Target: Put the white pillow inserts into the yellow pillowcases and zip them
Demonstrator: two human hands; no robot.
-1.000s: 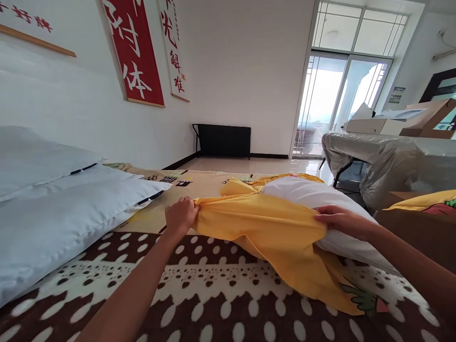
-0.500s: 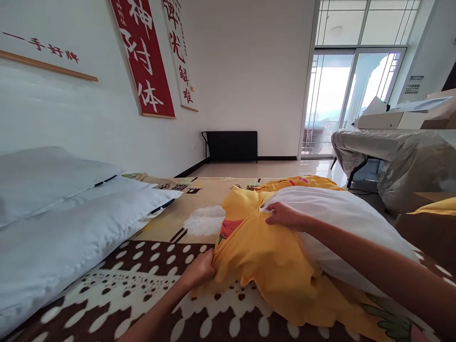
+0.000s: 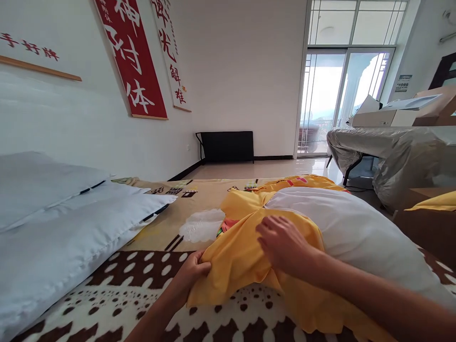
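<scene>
A yellow pillowcase (image 3: 235, 259) with a red printed patch lies partly over a white pillow (image 3: 356, 232). My left hand (image 3: 194, 273) is closed on the near left edge of the pillowcase, thumb on top, holding the cloth stretched out. Over the middle of the yellow cloth, my right hand (image 3: 283, 242) has its fingers loosely bent, with no cloth visibly gripped. Its thumb is mostly hidden. The white pillow pokes out of the yellow cloth just beyond my right hand and bulges toward the right.
Several white pillows (image 3: 89, 228) are stacked at the left on a patterned brown and cream blanket (image 3: 142, 266). More yellow cloth (image 3: 302, 181) lies at the far edge. Cardboard boxes (image 3: 377, 117) stand on a plastic-covered table (image 3: 388, 142) at right. A black folded panel (image 3: 228, 146) leans on the wall.
My right hand has let go near the pillow's corner and come down over the yellow cloth. My left hand has drawn the pillowcase edge closer and left, partly folding over the red patch.
</scene>
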